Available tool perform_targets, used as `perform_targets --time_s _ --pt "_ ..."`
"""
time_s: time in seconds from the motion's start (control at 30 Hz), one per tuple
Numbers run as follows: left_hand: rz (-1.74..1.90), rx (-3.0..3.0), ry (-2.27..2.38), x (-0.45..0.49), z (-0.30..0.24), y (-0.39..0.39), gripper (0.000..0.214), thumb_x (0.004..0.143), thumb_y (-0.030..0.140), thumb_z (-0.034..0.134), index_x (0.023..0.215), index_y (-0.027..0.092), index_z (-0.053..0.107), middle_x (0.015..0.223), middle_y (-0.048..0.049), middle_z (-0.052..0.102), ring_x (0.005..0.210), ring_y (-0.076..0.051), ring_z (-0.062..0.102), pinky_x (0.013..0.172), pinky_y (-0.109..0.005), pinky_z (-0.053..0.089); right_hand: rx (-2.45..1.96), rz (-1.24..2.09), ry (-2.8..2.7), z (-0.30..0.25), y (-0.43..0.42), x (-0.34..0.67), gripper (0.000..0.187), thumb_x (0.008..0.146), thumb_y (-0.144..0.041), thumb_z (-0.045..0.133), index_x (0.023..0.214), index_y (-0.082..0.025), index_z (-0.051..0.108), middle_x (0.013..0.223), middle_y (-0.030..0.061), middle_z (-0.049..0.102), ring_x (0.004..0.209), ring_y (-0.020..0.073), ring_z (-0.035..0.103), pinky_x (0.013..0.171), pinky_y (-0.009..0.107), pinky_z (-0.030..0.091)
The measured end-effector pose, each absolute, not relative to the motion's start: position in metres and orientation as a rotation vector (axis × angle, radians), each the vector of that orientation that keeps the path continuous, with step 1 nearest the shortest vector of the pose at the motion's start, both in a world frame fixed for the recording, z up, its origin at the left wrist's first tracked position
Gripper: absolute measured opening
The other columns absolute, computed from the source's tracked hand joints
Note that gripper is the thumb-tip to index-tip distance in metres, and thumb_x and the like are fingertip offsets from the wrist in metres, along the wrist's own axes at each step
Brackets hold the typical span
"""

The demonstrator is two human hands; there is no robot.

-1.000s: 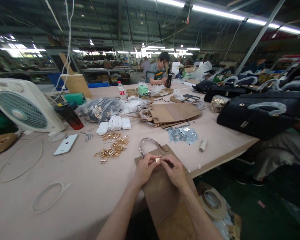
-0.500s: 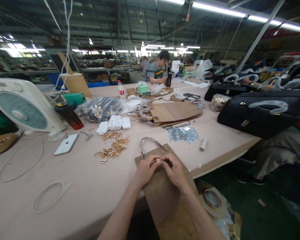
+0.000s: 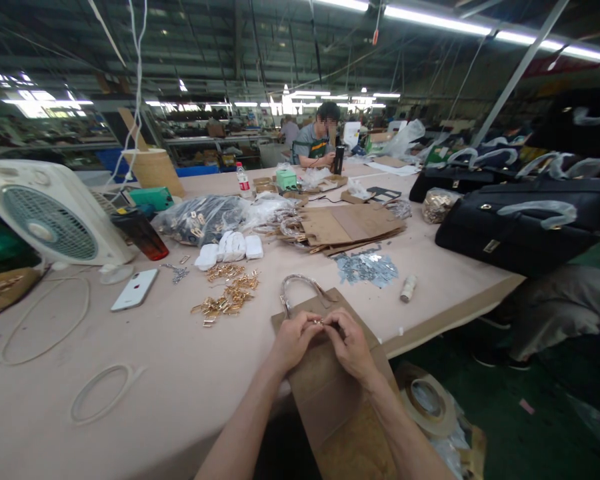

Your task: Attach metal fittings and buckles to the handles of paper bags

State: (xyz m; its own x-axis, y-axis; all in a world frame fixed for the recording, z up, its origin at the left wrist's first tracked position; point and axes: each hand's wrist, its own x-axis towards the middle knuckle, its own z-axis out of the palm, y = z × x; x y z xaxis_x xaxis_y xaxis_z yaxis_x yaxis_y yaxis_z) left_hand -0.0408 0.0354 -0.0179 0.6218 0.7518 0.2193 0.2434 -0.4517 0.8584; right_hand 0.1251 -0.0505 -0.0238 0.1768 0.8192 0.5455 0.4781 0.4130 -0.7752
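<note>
My left hand (image 3: 293,340) and my right hand (image 3: 349,341) meet over a brown bag panel (image 3: 325,413), fingertips pinched together. Between them is a small gold metal fitting (image 3: 319,322), mostly covered by the fingers; its exact shape is too small to tell. A plastic-wrapped handle (image 3: 300,277) curves up from the panel's far end. The panel lies partly on the table and hangs past its near edge towards me. Left of my hands, loose gold metal fittings (image 3: 230,297) lie in a heap. Beyond the handle is a pile of flat silver metal plates (image 3: 367,268).
Stacked brown panels (image 3: 350,223) lie farther back, and a thread spool (image 3: 408,289) is at right. A phone (image 3: 135,290), a dark tumbler (image 3: 140,233) and a fan (image 3: 50,213) stand or lie at left. Black handbags (image 3: 525,227) line the right edge. A co-worker (image 3: 315,140) sits across.
My hands keep their pinch, with the gold fitting a little more covered. At upper right a dark bag with a wrapped handle has come into view, raised above the others.
</note>
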Motion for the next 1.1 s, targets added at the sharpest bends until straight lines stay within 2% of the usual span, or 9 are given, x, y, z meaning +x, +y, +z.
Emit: perform_targets --time_s 0.17,0.4,0.7,0.93,1.1 --pt "0.757 1.997 0.764 -0.043 -0.015 0.036 0.025 0.099 0.038 0.059 0.113 0.021 0.072 0.103 -0.0037 0.08 0.091 -0.019 0.075 0.084 -0.028 0.057 -1.2 0.261 -1.479 -0.032 -0.05 0.122 0.012 0.102 -0.018 0.054 0.102 -0.024 0.064 0.098 0.0055 0.063 0.095 0.0207 0.062 0.086 0.034 0.051" --pt "0.96 1.957 0.627 -0.042 -0.02 0.039 0.025 0.097 0.034 0.064 0.117 0.024 0.076 0.12 -0.0047 0.077 0.112 -0.022 0.071 0.104 -0.036 0.055 -1.242 0.372 -1.369 -0.023 -0.047 0.126 0.014 0.103 -0.029 0.057 0.11 -0.025 0.068 0.109 0.0075 0.068 0.105 0.0219 0.064 0.094 0.036 0.053" --pt "0.942 1.94 0.697 -0.042 -0.027 0.039 0.028 0.094 0.035 0.069 0.12 0.026 0.077 0.119 -0.0029 0.078 0.107 -0.023 0.075 0.103 -0.04 0.058 -1.208 0.372 -1.296 -0.022 -0.048 0.127 0.014 0.099 -0.033 0.066 0.106 -0.026 0.076 0.105 0.0071 0.073 0.1 0.0226 0.068 0.09 0.037 0.056" --pt "0.917 1.931 0.751 -0.043 -0.032 0.041 0.03 0.094 0.038 0.069 0.118 0.023 0.076 0.112 -0.0052 0.08 0.096 -0.022 0.077 0.094 -0.037 0.062 -1.223 0.282 -1.381 -0.026 -0.048 0.124 0.015 0.101 -0.031 0.062 0.105 -0.026 0.076 0.103 0.0065 0.071 0.098 0.0218 0.067 0.088 0.036 0.056" --pt "0.922 1.957 0.708 -0.042 -0.029 0.038 0.027 0.096 0.039 0.067 0.116 0.023 0.076 0.112 -0.0054 0.079 0.1 -0.022 0.076 0.095 -0.036 0.061 -1.29 0.243 -1.41 -0.031 -0.047 0.121 0.018 0.105 -0.029 0.053 0.105 -0.025 0.071 0.103 0.0083 0.067 0.1 0.0226 0.065 0.091 0.037 0.054"
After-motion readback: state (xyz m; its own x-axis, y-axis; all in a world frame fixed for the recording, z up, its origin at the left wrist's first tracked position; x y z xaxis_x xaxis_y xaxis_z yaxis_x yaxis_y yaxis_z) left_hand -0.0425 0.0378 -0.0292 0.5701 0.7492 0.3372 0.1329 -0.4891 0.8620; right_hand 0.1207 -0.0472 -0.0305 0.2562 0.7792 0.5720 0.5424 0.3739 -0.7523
